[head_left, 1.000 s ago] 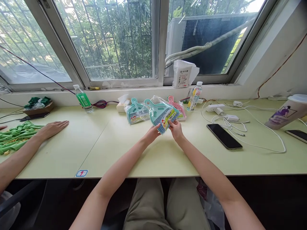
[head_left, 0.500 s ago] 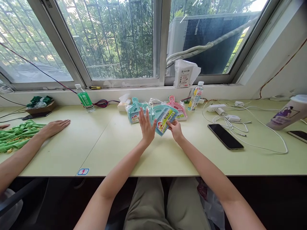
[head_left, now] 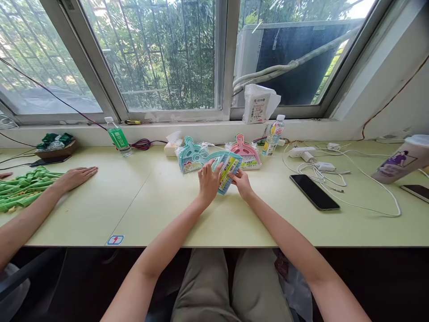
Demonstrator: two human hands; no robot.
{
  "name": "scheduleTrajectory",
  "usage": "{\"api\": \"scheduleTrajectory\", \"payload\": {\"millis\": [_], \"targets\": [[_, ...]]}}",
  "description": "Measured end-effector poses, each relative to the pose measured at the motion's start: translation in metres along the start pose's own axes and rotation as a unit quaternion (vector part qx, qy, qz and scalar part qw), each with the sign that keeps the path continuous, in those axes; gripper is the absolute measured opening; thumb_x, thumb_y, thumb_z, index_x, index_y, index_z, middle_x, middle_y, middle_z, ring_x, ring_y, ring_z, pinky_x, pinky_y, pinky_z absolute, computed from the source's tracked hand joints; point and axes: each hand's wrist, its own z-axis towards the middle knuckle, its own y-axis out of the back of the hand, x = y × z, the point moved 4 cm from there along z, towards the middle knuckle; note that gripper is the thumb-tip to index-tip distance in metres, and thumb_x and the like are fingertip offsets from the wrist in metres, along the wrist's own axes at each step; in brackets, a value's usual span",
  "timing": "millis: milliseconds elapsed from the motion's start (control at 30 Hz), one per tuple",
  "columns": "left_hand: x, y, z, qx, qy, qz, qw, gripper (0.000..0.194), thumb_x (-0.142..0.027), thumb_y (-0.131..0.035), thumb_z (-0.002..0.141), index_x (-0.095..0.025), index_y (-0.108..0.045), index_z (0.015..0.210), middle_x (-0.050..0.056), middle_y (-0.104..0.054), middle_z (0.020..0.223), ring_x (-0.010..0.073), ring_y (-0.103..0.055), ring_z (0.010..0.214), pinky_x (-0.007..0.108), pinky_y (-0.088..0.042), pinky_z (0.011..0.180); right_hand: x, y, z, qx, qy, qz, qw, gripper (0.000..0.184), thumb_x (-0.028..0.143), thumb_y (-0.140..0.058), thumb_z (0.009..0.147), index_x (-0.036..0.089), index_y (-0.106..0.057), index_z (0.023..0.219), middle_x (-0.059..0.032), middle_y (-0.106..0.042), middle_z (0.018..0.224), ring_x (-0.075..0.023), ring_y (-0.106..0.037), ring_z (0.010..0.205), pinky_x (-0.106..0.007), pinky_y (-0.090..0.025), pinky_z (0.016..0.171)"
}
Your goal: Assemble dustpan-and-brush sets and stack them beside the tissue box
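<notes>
Between my hands is a teal dustpan and brush set point(head_left: 229, 169) in clear plastic, held tilted above the table, its yellow and blue label facing me. My right hand point(head_left: 242, 183) pinches its lower right edge. The fingers of my left hand point(head_left: 209, 182) are bent around its left side, near the handle. Just behind stands another wrapped teal dustpan and brush set point(head_left: 188, 154), partly covered by the held one's handle. A pink dustpan and brush set point(head_left: 247, 150) rests to its right.
On the left, another person's hand point(head_left: 77, 177) lies flat beside a green cloth-like bundle point(head_left: 27, 185). Bottles point(head_left: 119, 137) and a tissue pack point(head_left: 173, 145) line the back. To the right are a phone point(head_left: 314, 192), white cables point(head_left: 311, 169) and a tilted cup point(head_left: 400, 158).
My left hand, spread flat against the set before, has lowered and its fingers have curled around it. The held set has turned more upright and shifted slightly, uncovering more of the pink set.
</notes>
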Motion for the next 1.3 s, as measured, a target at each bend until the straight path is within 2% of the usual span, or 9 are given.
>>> {"api": "scheduleTrajectory", "payload": {"millis": [167, 300, 433, 567, 667, 767, 967, 1133, 1300], "targets": [[0.006, -0.004, 0.004, 0.042, 0.011, -0.009, 0.999, 0.037, -0.025, -0.039, 0.097, -0.022, -0.047, 0.133, 0.010, -0.062, 0.113, 0.0233, -0.055, 0.105, 0.037, -0.041, 0.088, -0.002, -0.003, -0.001, 0.015, -0.011, -0.003, 1.000, 0.053, 0.045, -0.085, 0.055, 0.021, -0.063, 0.097, -0.0043, -0.073, 0.091, -0.0222, -0.069, 0.085, -0.039, -0.059, 0.077], [0.009, -0.016, 0.006, 0.078, 0.001, -0.020, 0.997, 0.034, -0.019, -0.039, 0.096, -0.020, -0.050, 0.128, 0.008, -0.063, 0.105, 0.0214, -0.057, 0.098, 0.032, -0.043, 0.082, -0.005, -0.003, 0.000, 0.019, -0.017, -0.013, 1.000, 0.055, 0.045, -0.085, 0.053, 0.021, -0.064, 0.097, -0.0034, -0.073, 0.086, -0.0218, -0.069, 0.081, -0.038, -0.059, 0.073], [0.007, -0.016, 0.005, 0.075, -0.008, -0.041, 0.996, 0.035, -0.015, -0.038, 0.095, -0.023, -0.056, 0.124, 0.006, -0.060, 0.097, 0.0186, -0.058, 0.089, 0.028, -0.044, 0.076, -0.007, -0.002, 0.001, 0.019, -0.021, -0.005, 1.000, 0.053, 0.043, -0.085, 0.055, 0.021, -0.064, 0.098, -0.0043, -0.074, 0.088, -0.0224, -0.070, 0.082, -0.037, -0.059, 0.072], [0.002, -0.009, 0.005, 0.095, 0.004, -0.100, 0.990, 0.037, -0.011, -0.039, 0.093, -0.025, -0.064, 0.115, 0.006, -0.056, 0.102, 0.0150, -0.058, 0.084, 0.024, -0.044, 0.067, -0.009, 0.000, 0.001, 0.008, -0.029, 0.002, 1.000, 0.049, 0.038, -0.083, 0.058, 0.020, -0.064, 0.099, -0.0053, -0.074, 0.089, -0.0227, -0.070, 0.083, -0.038, -0.059, 0.073], [-0.001, -0.004, 0.006, 0.104, 0.004, -0.123, 0.987, 0.035, -0.012, -0.039, 0.093, -0.021, -0.065, 0.113, 0.007, -0.056, 0.100, 0.0153, -0.058, 0.085, 0.024, -0.045, 0.068, -0.010, 0.001, 0.001, 0.001, -0.037, 0.003, 0.999, 0.046, 0.035, -0.084, 0.057, 0.020, -0.065, 0.096, -0.0050, -0.074, 0.088, -0.0216, -0.069, 0.080, -0.037, -0.059, 0.071], [-0.001, -0.002, 0.006, 0.110, -0.007, -0.106, 0.988, 0.033, -0.012, -0.042, 0.091, -0.017, -0.062, 0.116, 0.008, -0.056, 0.101, 0.0168, -0.057, 0.088, 0.024, -0.047, 0.069, -0.009, 0.001, 0.001, 0.004, -0.038, 0.003, 0.999, 0.045, 0.035, -0.084, 0.057, 0.019, -0.065, 0.095, -0.0052, -0.074, 0.088, -0.0214, -0.069, 0.080, -0.038, -0.060, 0.073], [-0.002, -0.008, 0.002, 0.107, -0.034, -0.029, 0.993, 0.048, -0.010, -0.044, 0.089, -0.020, -0.047, 0.136, 0.010, -0.054, 0.112, 0.0216, -0.051, 0.107, 0.025, -0.050, 0.066, -0.007, 0.002, 0.001, 0.005, -0.037, 0.006, 0.999, 0.043, 0.035, -0.084, 0.058, 0.019, -0.065, 0.094, -0.0052, -0.074, 0.088, -0.0222, -0.070, 0.081, -0.039, -0.060, 0.076], [-0.003, -0.008, 0.002, 0.100, -0.042, 0.028, 0.994, 0.052, -0.008, -0.041, 0.090, -0.022, -0.044, 0.140, 0.010, -0.054, 0.114, 0.0210, -0.050, 0.107, 0.025, -0.052, 0.068, -0.006, 0.004, 0.001, -0.012, -0.037, 0.011, 0.999, 0.039, 0.032, -0.082, 0.061, 0.019, -0.065, 0.093, -0.0046, -0.074, 0.089, -0.0215, -0.070, 0.081, -0.039, -0.060, 0.076], [0.000, -0.003, 0.003, 0.066, -0.018, 0.015, 0.998, 0.047, -0.026, -0.045, 0.095, -0.031, -0.043, 0.142, 0.008, -0.055, 0.117, 0.0218, -0.051, 0.107, 0.027, -0.051, 0.069, -0.004, 0.006, 0.001, -0.028, -0.038, 0.011, 0.999, 0.036, 0.029, -0.080, 0.065, 0.019, -0.064, 0.095, -0.0056, -0.074, 0.093, -0.0216, -0.071, 0.084, -0.039, -0.060, 0.078]]}}
